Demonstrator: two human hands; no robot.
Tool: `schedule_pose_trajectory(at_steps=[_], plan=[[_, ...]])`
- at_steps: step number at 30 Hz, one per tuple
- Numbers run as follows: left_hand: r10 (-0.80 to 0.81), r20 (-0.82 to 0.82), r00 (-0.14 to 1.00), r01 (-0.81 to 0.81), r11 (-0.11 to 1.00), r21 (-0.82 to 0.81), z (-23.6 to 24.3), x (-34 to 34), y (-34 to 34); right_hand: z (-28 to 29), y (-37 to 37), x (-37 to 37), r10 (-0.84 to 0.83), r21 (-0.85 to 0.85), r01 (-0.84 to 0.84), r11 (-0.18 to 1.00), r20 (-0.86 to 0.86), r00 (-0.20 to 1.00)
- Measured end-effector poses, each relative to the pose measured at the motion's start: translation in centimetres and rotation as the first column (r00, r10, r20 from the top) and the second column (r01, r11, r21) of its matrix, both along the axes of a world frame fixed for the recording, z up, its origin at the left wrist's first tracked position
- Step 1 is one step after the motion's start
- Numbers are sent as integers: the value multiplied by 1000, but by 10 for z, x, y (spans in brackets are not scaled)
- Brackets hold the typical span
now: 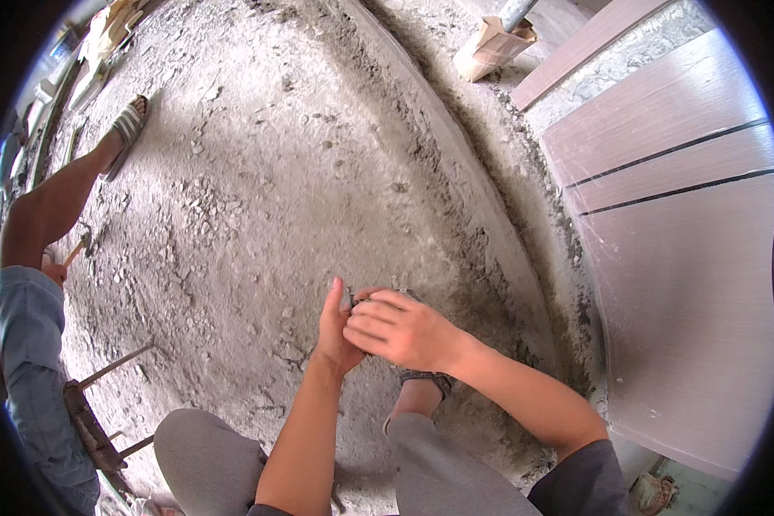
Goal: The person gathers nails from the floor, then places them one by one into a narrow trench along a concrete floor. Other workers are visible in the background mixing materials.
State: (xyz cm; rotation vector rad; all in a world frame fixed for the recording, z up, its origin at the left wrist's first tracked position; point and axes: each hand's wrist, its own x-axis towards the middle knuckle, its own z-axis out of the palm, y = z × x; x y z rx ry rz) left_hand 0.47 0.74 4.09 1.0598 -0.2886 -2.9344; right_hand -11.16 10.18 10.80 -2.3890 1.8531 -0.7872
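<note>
My left hand (340,335) is at the lower middle, thumb raised, cupped around a small grey object (347,299) that is mostly hidden. My right hand (396,327) lies over my left, its fingers curled across the palm and the object; I cannot make out what the object is. Below my hands, my foot in a dark sandal (426,387) rests on the dusty, rubble-strewn floor (215,284).
A co-worker's sandaled foot (125,133) and hand (53,272) with a wooden-handled tool (77,248) are at left, near a wooden piece with rods (90,421). A raised concrete edge (482,189) runs along the right, beside pale panels (679,301) and a pole in a paper-wrapped base (490,52).
</note>
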Motion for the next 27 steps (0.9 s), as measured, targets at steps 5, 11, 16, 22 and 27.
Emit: schedule_pose_trajectory(at_steps=[5, 11, 16, 22, 27], plan=[[-15, -76, 997, 8, 995, -96, -3, 4, -8, -22, 44, -18, -581, 139, 570, 810, 327, 746], [-145, 62, 987, 157, 936, -316, -18, 6, -9, -66, 50, -16, -694, 590, 382, 711, 674, 251], [-407, 101, 908, 416, 844, -339, -19, -1, 13, -70, 0, -21, -613, 613, 94, 784, 743, 269], [-466, 80, 881, 468, 837, -284, -12, -2, 24, -29, -18, -34, -736, 750, 73, 657, 618, 275], [-222, -224, 949, 199, 972, -122, -25, 9, 13, -11, 16, -28, -688, 639, 340, 690, 725, 34]])
